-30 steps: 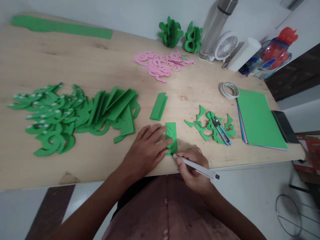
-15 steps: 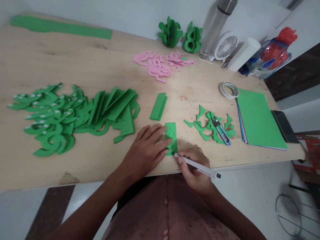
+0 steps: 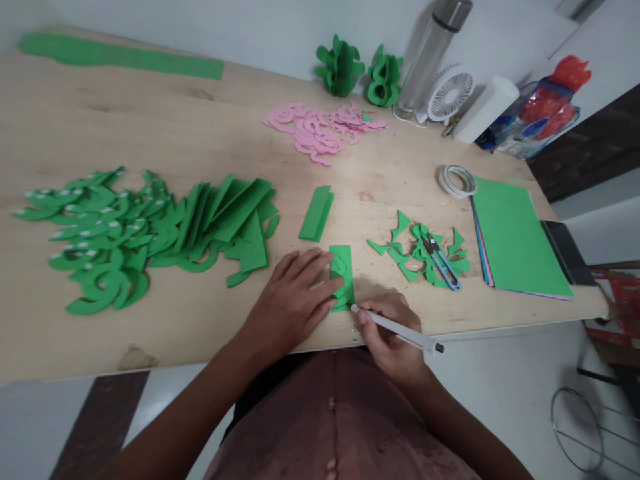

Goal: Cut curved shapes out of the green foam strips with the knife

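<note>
Green paper strip [image 3: 346, 273] lies flat, marked with curves; white pen [image 3: 393, 327] slants at its near-right corner

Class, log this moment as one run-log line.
left hand: resting on green paper strip; right hand: gripping white pen, tip at strip's corner; thread snips: on green scraps

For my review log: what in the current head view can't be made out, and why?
All in the head view:
- Small green paper: its left side is partly hidden under the left hand.
- Pen in the right hand: tip contact too small to confirm.
- Tape roll: print too small and blurred.
- Paper stack: lower sheets mostly covered by the green top sheet.
</note>
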Motion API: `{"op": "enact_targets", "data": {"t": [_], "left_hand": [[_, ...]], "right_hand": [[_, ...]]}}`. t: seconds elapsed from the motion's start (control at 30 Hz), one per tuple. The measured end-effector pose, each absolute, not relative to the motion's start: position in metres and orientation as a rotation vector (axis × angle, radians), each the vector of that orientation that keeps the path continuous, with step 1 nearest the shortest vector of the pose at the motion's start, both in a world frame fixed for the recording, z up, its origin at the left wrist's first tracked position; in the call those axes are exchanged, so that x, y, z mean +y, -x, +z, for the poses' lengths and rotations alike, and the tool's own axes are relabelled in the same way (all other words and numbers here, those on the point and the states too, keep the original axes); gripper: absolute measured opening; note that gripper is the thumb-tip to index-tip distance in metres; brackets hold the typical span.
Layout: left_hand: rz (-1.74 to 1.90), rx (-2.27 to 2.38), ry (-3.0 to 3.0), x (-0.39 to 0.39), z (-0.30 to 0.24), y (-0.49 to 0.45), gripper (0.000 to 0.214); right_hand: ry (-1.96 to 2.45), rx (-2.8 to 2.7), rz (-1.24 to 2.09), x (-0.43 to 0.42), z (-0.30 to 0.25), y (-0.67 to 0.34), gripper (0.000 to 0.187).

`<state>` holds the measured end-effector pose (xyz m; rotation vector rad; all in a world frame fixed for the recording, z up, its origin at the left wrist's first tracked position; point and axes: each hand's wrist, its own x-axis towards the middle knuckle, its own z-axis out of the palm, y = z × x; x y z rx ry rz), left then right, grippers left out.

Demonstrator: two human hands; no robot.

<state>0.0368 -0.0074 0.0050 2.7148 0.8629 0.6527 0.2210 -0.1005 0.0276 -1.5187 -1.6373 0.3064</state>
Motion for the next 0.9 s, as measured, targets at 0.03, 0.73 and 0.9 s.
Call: {"op": "enact_targets", "data": {"t": [0.03,0.73,0.9], "left_hand": [[0.656,0.863,-2.714,-0.0074,0.0050,-0.0369,0.029],[0.655,0.873,-2.728,-0.0079,0.0048,-0.0366,0.027],[0.643,0.863,-2.721,-0.0077,0.0046,-0.0367,0.028]], "right_hand": [[1.523,-1.638,0.307,-0.1003,0.0279,-0.2212,0.008],[1.583,-1.631,0.261,-0.0988,0.0296,-0.2250,0.010],[1.576,-1.625,0.272,-0.0989,0.0297,-0.2259,0.009]]}}
